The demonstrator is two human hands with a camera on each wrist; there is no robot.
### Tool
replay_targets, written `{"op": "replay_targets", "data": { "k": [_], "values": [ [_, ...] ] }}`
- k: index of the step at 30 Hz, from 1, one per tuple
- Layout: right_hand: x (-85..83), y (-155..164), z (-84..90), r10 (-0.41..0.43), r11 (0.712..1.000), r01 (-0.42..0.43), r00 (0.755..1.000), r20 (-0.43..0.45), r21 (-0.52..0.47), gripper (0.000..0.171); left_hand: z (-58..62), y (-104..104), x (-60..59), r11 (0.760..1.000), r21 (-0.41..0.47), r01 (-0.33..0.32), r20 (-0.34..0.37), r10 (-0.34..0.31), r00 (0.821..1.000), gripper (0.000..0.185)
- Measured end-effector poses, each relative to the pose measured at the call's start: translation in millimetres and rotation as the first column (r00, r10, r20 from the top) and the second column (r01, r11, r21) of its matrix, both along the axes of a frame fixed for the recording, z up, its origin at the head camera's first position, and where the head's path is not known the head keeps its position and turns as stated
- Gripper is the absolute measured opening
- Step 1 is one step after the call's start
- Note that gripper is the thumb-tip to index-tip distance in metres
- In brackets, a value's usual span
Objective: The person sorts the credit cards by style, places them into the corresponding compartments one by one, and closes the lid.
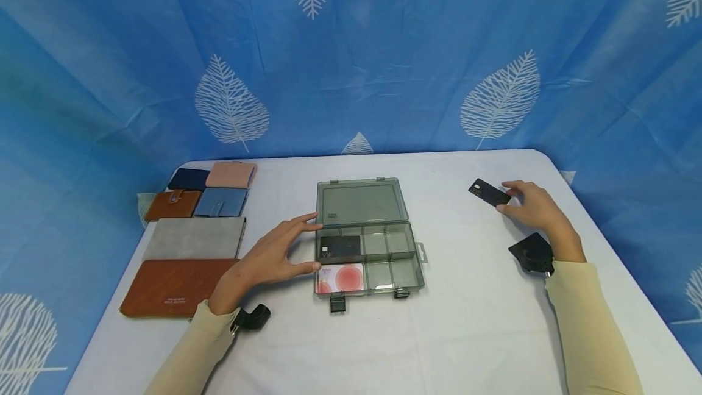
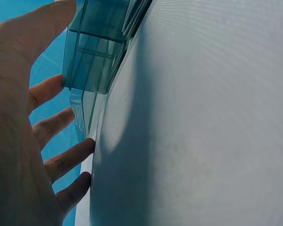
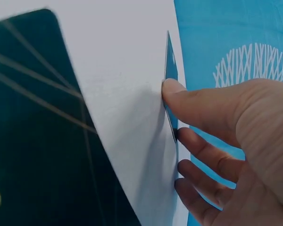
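My right hand (image 1: pixel 529 205) pinches a black bank-style card (image 1: pixel 489 192) at its near end, above the right part of the table. In the right wrist view the thumb lies on the card (image 3: pixel 170 70), which is seen nearly edge-on. My left hand (image 1: pixel 276 252) spreads its fingers at the left side of a translucent green compartment box (image 1: pixel 378 256), thumb and a fingertip at its edge. The box's lid (image 1: pixel 362 202) lies folded back. Inside, a black VIP card (image 1: pixel 340 246) sits in the back left compartment and a pink-and-white card (image 1: pixel 341 278) in the front left one.
On the left lie a brown long wallet (image 1: pixel 175 285), a grey wallet (image 1: pixel 194 238), a blue wallet (image 1: pixel 222 202), a small brown wallet (image 1: pixel 172 205), a navy wallet (image 1: pixel 188 179) and a pink wallet (image 1: pixel 230 174). A blue leaf-patterned cloth (image 1: pixel 356 78) hangs behind the white table (image 1: pixel 460 328).
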State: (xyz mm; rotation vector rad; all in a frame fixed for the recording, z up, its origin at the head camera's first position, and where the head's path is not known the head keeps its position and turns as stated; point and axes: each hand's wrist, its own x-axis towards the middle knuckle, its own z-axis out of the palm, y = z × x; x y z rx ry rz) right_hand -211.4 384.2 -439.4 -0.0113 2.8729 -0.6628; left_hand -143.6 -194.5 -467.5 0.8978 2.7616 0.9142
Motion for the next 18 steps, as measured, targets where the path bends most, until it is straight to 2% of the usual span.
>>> {"op": "replay_targets", "data": {
  "k": [6, 10, 14, 18],
  "values": [
    [1.0, -1.9, 0.9, 0.003, 1.000, -0.003, 1.000, -0.021, -0.010, 0.070, 0.5, 0.2, 0.8, 1.000, 0.005, 0.000, -0.003, 0.000, 1.000, 0.082],
    [0.3, -2.9, 1.7, -0.028, 0.999, 0.026, 0.999, -0.037, -0.034, 0.066, 1.3, 0.4, 1.1, 1.000, 0.001, -0.002, 0.000, 0.002, 1.000, 0.082],
    [1.1, -6.7, 4.9, -0.075, 0.997, 0.075, 0.997, -0.017, -0.026, 0.057, 2.0, 0.6, 1.4, 1.000, 0.000, -0.004, 0.004, 0.004, 1.000, 0.082],
    [3.0, -14.3, 10.5, -0.040, 0.999, 0.040, 0.999, -0.035, -0.018, 0.044, 2.7, 0.7, 1.7, 1.000, 0.001, 0.001, 0.007, -0.001, 1.000, 0.083]
  ]
}}
